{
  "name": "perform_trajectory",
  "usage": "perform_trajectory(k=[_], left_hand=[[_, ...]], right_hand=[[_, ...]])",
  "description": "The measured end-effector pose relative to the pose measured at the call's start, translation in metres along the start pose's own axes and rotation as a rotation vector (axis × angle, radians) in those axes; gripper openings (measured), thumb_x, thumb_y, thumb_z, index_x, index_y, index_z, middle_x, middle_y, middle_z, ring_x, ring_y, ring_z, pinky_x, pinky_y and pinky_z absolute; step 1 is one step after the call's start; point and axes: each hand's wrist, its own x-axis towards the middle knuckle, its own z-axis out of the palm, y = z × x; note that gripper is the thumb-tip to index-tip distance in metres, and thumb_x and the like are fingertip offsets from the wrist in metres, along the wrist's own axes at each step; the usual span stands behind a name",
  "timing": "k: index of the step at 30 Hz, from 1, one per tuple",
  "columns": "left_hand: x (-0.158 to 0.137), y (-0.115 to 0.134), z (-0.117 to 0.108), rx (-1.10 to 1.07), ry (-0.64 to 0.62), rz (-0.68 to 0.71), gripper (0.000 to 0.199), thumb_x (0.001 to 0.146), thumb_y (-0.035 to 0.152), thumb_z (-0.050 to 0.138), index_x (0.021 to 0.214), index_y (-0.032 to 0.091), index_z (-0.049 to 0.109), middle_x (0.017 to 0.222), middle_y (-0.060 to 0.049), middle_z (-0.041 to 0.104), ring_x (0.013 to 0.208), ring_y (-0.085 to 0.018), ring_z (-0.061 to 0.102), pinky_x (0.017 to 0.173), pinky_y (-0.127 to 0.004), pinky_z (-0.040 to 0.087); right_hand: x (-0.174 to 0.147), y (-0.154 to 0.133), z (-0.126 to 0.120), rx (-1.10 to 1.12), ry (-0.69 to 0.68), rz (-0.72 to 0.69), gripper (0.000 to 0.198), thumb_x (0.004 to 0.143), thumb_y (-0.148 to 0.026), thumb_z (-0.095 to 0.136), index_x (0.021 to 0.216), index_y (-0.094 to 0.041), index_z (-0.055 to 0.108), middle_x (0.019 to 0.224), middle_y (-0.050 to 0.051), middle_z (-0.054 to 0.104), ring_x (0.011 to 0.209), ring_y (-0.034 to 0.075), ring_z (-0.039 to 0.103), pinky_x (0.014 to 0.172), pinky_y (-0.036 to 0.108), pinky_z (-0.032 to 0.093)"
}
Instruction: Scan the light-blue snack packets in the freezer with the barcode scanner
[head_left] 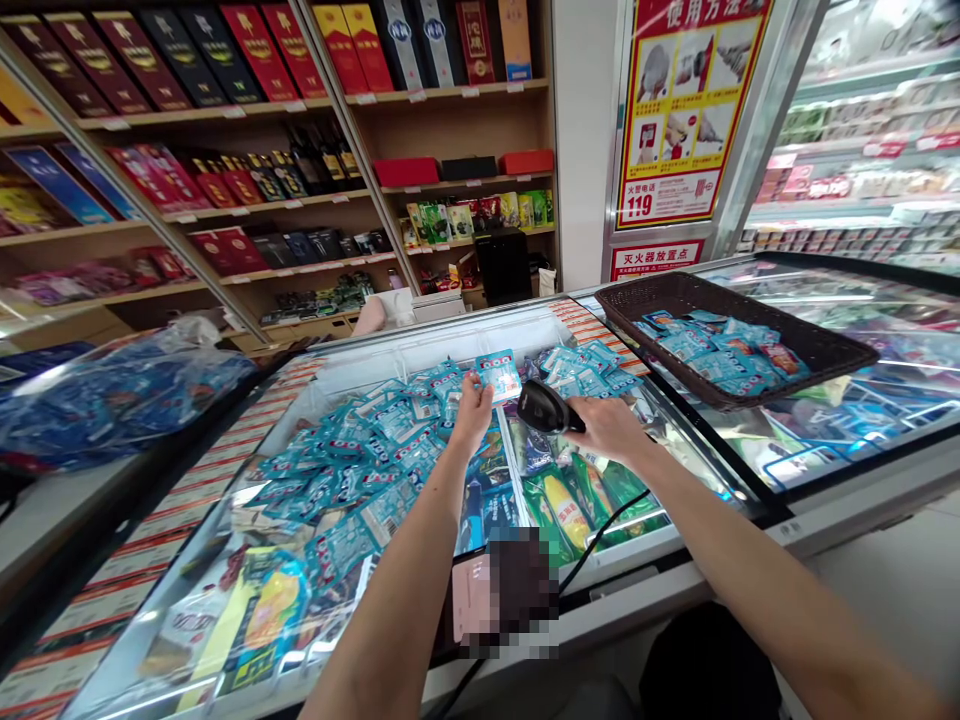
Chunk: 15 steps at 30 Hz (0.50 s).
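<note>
Over the middle of the display freezer, my left hand point(474, 408) grips a small blue snack packet point(498, 374) by its left edge, holding it up. Just to the right, my right hand point(606, 428) is wrapped round the handle of a black barcode scanner point(546, 408). The scanner's head points left toward the packet, close to it; whether they touch I cannot tell. A black cable runs down from the scanner. Many similar blue packets point(397, 420) lie heaped to the left of my hands, with another heap point(577, 370) behind the scanner.
A brown woven basket point(817, 382) with blue packets rests on the freezer at the right. A phone-like device point(471, 600), partly blurred out, lies at the front edge. Plastic-wrapped blue packs point(112, 400) sit at the left. Shelves of boxes point(247, 110) stand behind.
</note>
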Motion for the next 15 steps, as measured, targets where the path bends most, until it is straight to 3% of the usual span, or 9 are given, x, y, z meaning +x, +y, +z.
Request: perform_trajectory(k=[11,15], left_hand=[[-0.001,0.000,0.002,0.016,-0.038,0.017,0.031,0.087,0.036,0.044,0.111,0.017,0.040,0.063,0.006,0.036,0.053,-0.008,0.035,0.055,-0.022,0.034],[0.004,0.000,0.001,0.117,-0.031,0.064,0.031,0.088,0.035,0.042,0.113,0.017,0.041,0.072,0.001,0.050,0.059,-0.010,0.045,0.059,-0.024,0.038]], right_hand=[[0.000,0.008,0.001,0.007,0.041,0.092,0.033,0.081,-0.043,0.051,0.104,-0.020,0.056,0.090,0.005,0.068,0.080,0.021,0.063,0.063,0.027,0.037],[0.000,0.011,0.001,0.017,0.034,0.120,0.033,0.081,-0.042,0.050,0.104,-0.020,0.056,0.089,0.004,0.068,0.081,0.021,0.063,0.065,0.027,0.038]])
